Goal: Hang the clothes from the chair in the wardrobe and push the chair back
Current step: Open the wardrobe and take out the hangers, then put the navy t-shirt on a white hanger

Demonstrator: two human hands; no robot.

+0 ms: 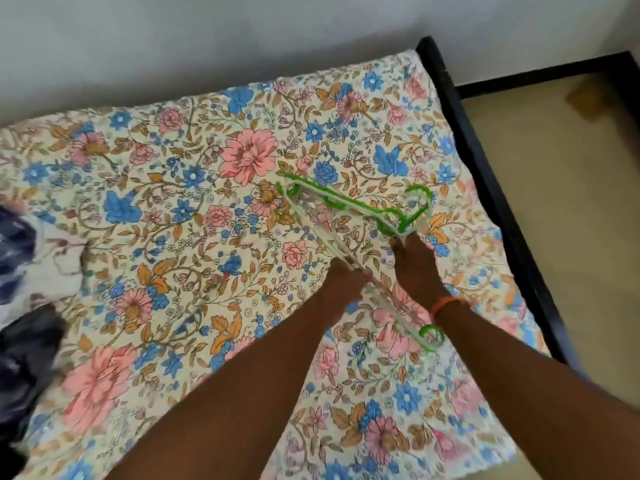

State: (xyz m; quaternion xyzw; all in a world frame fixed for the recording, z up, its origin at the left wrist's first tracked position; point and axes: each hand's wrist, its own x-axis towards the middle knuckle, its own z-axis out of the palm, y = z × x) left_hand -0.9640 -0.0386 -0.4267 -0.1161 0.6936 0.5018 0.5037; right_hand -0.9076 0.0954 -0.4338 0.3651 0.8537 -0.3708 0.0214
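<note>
Reaching out over a bed (pixel 346 109) covered with a flowered sheet, both bare arms are seen from above, and a bunch of green and white hangers (pixel 349 206) is held between them. The left hand (pixel 346 278) is closed around the long straight bars of the hangers near their middle. The right hand (pixel 415 268), just beside the left one, is curled round the neck of the hangers, right under the green hooks, which stick out past its fingertips. An orange band (pixel 446 303) is worn on the right wrist. One rounded green end of the hangers is seen close to that wrist, on the near side of the right hand; the other end is pointed away, beyond the left hand. Whether the hangers are touching the sheet or are lifted off it cannot be told.

Far to the left of the left hand, at the edge of the view, a heap of clothes (pixel 24 258) in dark blue, white and black is lying on the bed, partly blurred. To the right of the right hand, the dark frame (pixel 491 188) of the bed is seen, with a pale floor (pixel 571 202) beyond it.
</note>
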